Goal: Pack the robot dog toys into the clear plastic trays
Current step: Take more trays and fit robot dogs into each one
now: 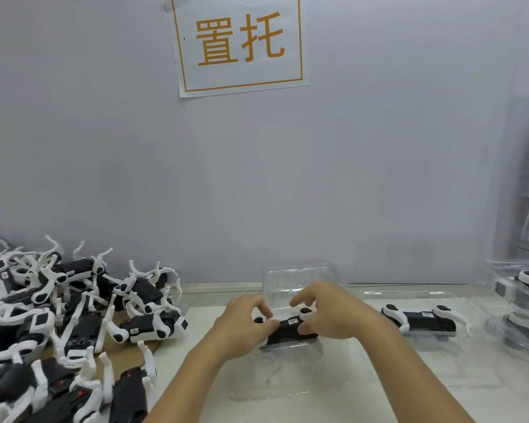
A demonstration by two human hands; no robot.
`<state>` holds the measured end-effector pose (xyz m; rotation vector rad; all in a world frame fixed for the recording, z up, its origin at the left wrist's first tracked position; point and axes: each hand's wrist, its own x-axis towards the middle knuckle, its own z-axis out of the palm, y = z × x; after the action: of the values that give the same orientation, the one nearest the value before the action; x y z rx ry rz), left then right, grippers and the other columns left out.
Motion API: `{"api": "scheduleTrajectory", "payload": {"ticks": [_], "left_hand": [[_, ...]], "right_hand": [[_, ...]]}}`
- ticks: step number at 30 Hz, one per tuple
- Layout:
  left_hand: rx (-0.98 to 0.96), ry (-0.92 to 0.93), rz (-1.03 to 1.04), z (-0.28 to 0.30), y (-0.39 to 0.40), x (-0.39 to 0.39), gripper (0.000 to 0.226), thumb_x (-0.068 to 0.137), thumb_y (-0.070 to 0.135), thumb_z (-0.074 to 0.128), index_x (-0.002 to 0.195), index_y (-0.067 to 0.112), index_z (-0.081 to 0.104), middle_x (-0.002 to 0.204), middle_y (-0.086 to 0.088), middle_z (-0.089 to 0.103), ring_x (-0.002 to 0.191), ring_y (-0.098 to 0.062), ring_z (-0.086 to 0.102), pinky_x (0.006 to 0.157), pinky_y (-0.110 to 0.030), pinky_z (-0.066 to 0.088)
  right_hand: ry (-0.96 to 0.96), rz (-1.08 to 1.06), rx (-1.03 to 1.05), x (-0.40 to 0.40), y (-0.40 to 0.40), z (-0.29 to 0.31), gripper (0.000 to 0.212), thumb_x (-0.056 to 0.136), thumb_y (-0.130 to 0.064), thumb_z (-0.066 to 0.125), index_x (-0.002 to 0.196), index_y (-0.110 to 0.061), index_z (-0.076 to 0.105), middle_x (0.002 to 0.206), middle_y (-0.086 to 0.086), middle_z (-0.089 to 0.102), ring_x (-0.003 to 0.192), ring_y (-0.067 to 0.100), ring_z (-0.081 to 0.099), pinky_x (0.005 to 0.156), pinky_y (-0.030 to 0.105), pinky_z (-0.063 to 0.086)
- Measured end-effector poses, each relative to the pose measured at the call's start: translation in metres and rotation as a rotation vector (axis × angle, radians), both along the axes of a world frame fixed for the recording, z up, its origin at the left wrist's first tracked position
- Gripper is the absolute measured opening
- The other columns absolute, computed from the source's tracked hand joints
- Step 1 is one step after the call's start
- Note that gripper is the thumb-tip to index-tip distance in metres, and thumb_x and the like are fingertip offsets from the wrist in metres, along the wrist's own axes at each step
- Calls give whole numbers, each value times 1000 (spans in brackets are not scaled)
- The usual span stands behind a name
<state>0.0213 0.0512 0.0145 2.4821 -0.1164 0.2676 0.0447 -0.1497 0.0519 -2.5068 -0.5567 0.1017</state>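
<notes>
A black-and-white robot dog toy [289, 329] lies on its back in a clear plastic tray [275, 389] at the table's middle. My left hand [245, 319] pinches the toy's left end, thumb and fingers curled on it. At the toy's right end, my right hand [321, 309] grips with its fingers bent over the white legs. The palms hide part of the toy. To the right, a second toy [422, 320] lies in another clear tray [458, 358].
A heap of several loose robot dog toys [58, 325] covers the left of the table on brown cardboard [126, 355]. An upright clear tray [297, 279] stands behind my hands. Filled trays [519, 303] are stacked at the right edge. A wall with a sign [239, 41] closes the back.
</notes>
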Motion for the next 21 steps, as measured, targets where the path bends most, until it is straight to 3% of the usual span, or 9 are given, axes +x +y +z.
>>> {"api": "scheduleTrajectory", "payload": {"ticks": [4, 7, 10, 14, 18, 21], "left_hand": [[1, 0, 5, 0, -1, 0, 16, 86, 44, 65, 83, 33, 55, 112, 16, 54, 116, -13, 48, 103, -44, 41], [2, 19, -6, -1, 0, 1, 15, 84, 45, 65, 83, 35, 54, 116, 16, 54, 117, -10, 45, 100, -38, 42], [-34, 42, -46, -1, 3, 1, 12, 81, 41, 66, 84, 37, 55, 118, 16, 52, 115, -6, 43, 84, -23, 41], [-40, 29, -52, -2, 4, 2, 11, 78, 38, 64, 84, 35, 55, 111, 24, 50, 115, -8, 42, 78, -21, 40], [-7, 16, -44, 0, 2, 2, 10, 82, 37, 64, 87, 34, 55, 112, 24, 50, 118, -7, 38, 91, -27, 40], [12, 9, -38, 1, 1, 0, 12, 85, 38, 65, 89, 33, 55, 115, 22, 50, 119, -8, 37, 98, -32, 39]], "right_hand": [[-3, -81, -64, 1, -17, 7, 29, 77, -47, 76, 102, -33, 73, 87, -13, 65, 72, 2, 61, 56, 17, 41], [-67, -93, -65, 1, -15, 6, 20, 82, -42, 73, 80, -22, 78, 73, -3, 72, 60, 8, 56, 50, 18, 42], [-106, -100, -37, 1, -12, 3, 24, 85, -33, 72, 75, -12, 76, 58, 0, 58, 51, 13, 44, 44, 17, 36], [-127, -141, -5, 1, -8, -3, 26, 89, -18, 68, 70, 0, 68, 59, 1, 46, 52, 17, 38, 47, 18, 32], [-124, -155, 9, 0, -6, -6, 31, 91, -17, 71, 60, -17, 63, 57, -6, 53, 49, 8, 46, 44, 8, 32], [-106, -148, 19, 0, -7, -5, 38, 90, -17, 71, 55, -22, 57, 60, -6, 52, 51, 9, 47, 46, 11, 35]]}}
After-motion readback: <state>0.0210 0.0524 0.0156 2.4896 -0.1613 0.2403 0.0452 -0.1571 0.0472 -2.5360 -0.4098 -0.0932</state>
